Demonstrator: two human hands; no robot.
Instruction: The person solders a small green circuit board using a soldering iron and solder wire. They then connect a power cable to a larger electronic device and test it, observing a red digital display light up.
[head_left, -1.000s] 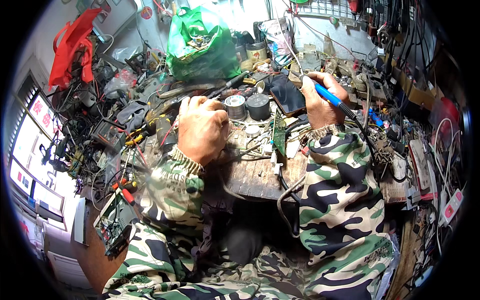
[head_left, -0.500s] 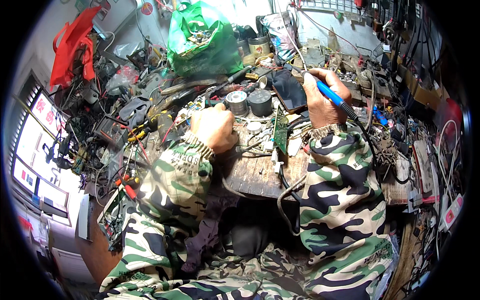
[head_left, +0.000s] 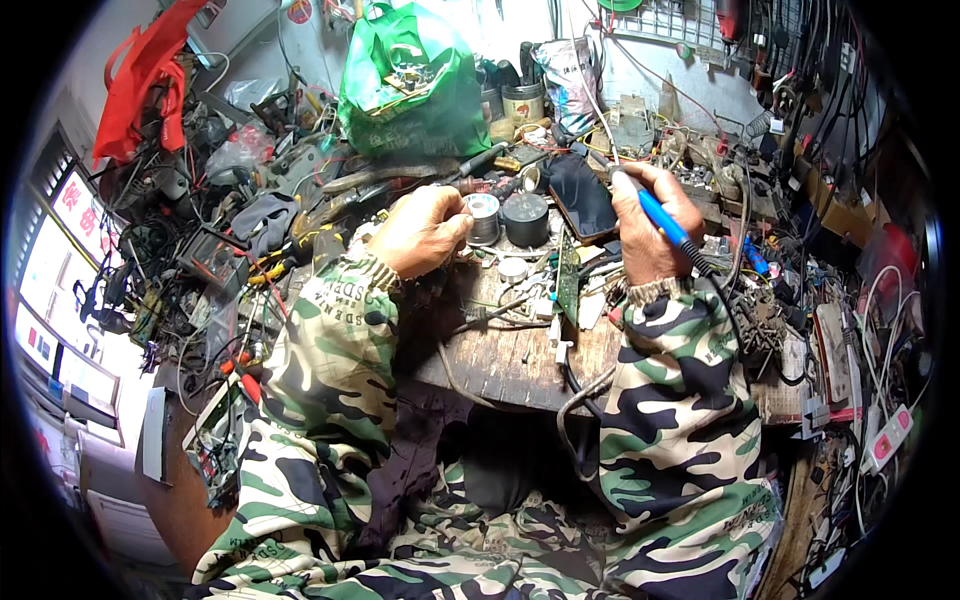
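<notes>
My right hand (head_left: 660, 225) grips a blue-handled soldering iron (head_left: 662, 218) like a pen, its tip pointing away over the bench. My left hand (head_left: 425, 232) is closed, thumb and fingers together, with the fingertips against the left side of a solder spool (head_left: 483, 222); whatever they pinch is hidden. Right of the spool stands a round black tin (head_left: 525, 220). Between my hands a narrow green circuit board (head_left: 568, 280) stands on edge, white connectors near its lower end. A small round pale container (head_left: 512, 270) sits left of the board.
A worn wooden bench (head_left: 500, 365) lies before me, crowded with cables, tools and scrap parts. Behind stand a green plastic bag (head_left: 410, 115) holding electronic parts and a dark flat panel (head_left: 582, 192). A red bag (head_left: 150, 90) hangs at left; a white power strip (head_left: 888, 438) is at right.
My left hand has moved up from beside the bench's middle to the solder spool. The right hand still holds the soldering iron in much the same place. The view has shifted slightly.
</notes>
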